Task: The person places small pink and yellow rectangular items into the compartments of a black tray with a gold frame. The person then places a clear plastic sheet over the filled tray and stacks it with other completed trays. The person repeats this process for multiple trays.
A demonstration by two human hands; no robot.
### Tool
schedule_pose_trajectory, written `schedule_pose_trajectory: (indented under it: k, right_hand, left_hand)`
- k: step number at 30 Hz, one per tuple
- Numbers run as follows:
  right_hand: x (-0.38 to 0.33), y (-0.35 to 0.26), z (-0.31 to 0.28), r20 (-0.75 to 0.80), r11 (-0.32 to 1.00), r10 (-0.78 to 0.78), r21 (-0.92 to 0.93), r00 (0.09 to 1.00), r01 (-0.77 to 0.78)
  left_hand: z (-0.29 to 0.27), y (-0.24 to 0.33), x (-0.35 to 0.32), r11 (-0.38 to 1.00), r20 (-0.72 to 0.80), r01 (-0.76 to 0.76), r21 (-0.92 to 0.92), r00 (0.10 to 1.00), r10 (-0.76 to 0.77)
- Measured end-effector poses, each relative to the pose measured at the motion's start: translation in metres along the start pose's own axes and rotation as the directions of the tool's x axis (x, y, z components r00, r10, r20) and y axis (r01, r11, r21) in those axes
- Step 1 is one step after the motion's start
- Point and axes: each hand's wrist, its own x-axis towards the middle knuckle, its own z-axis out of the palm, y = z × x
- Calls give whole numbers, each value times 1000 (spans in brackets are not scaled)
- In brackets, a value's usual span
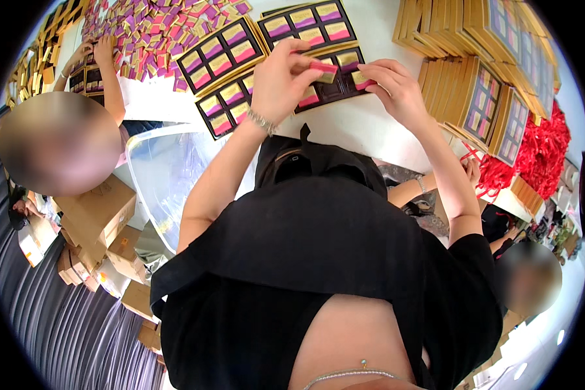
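Observation:
My left hand (281,81) pinches a small pink-and-gold wrapped piece (325,67) between thumb and fingers. It is tilted above a dark compartment tray (332,91) in a gold-edged box. My right hand (394,90) has its thumb and fingertips closed on another pink-and-gold wrapped square (361,80) at the tray's right side. One pink-and-gold square (308,97) sits in the tray's near left, and a purple-and-gold one (348,62) lies at its far right. The compartment between my hands shows bare dark plastic. My left hand partly covers the neighbouring box.
Filled boxes (221,55) of pink and purple squares lie left and behind. A heap of loose wrapped squares (166,36) covers the far left. Gold-edged boxes (465,91) stand stacked at right, beside red shredded filler (543,156). Co-workers' hands (97,52) are at left and right.

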Motion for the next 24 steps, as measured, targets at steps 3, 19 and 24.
schedule_pose_trajectory:
  k: [3,19,24]
  right_hand:
    - [-17,10,12,31,998,-56,-4,998,56]
    - [-39,14,83,-19,561,700,633,714,-533]
    - [-41,18,94,-59,567,709,640,703,-519]
  left_hand:
    - [6,9,27,837,344,-386,388,903,257]
    - [53,-61,-34,475,230,-647,597,705,671]
    - [59,-67,-31,469,268,-675,570,692,670]
